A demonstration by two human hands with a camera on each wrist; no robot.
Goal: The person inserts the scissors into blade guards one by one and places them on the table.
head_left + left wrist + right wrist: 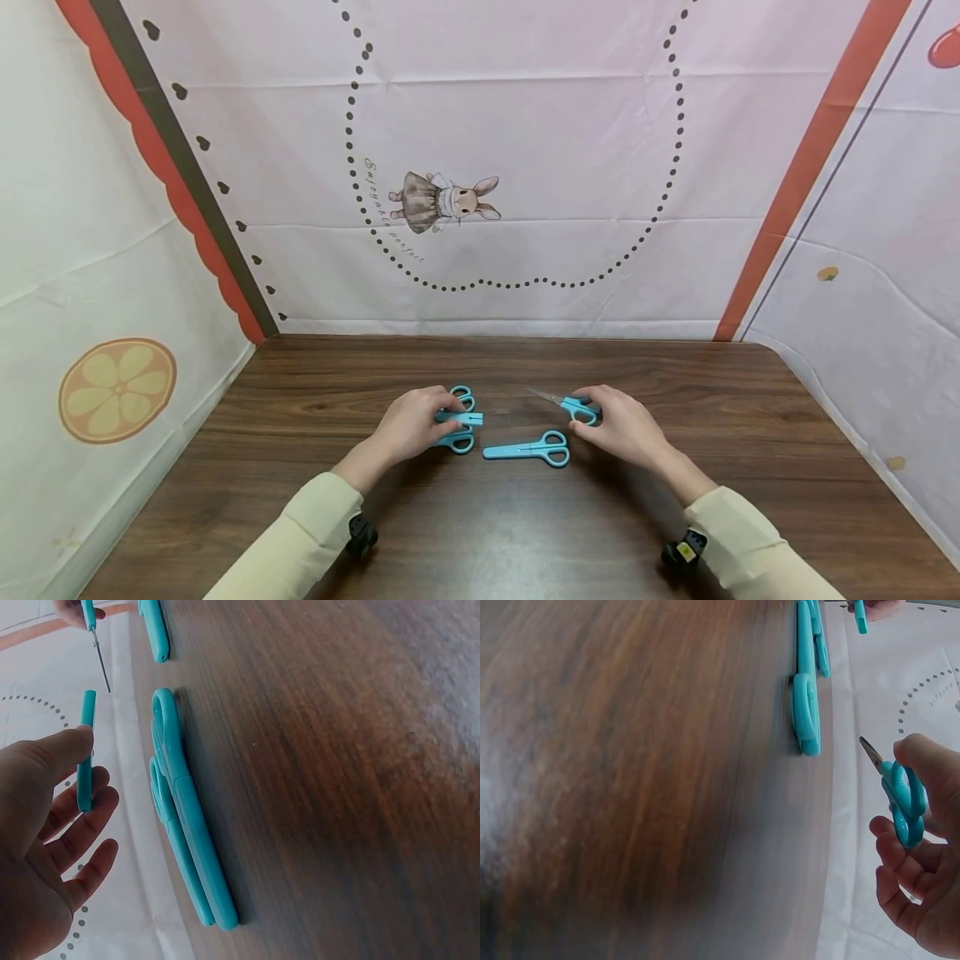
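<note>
Left hand (pixel 411 425) pinches a slim teal plastic blade cover (pixel 85 750) between thumb and fingers, just above two capped scissors (pixel 187 825) lying side by side on the dark wood-grain surface (pixel 525 517). Right of it lies another capped pair (pixel 528 450), smooth, with oval loops. Right hand (pixel 622 427) grips bare-bladed teal scissors (pixel 901 791) by the handles, their pointed metal tip toward the left hand.

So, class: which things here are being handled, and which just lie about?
Handled:
left hand pinching blue blade cover
right hand holding uncovered scissors

Lying about:
two covered scissors under the left hand
covered scissors between the hands
</note>
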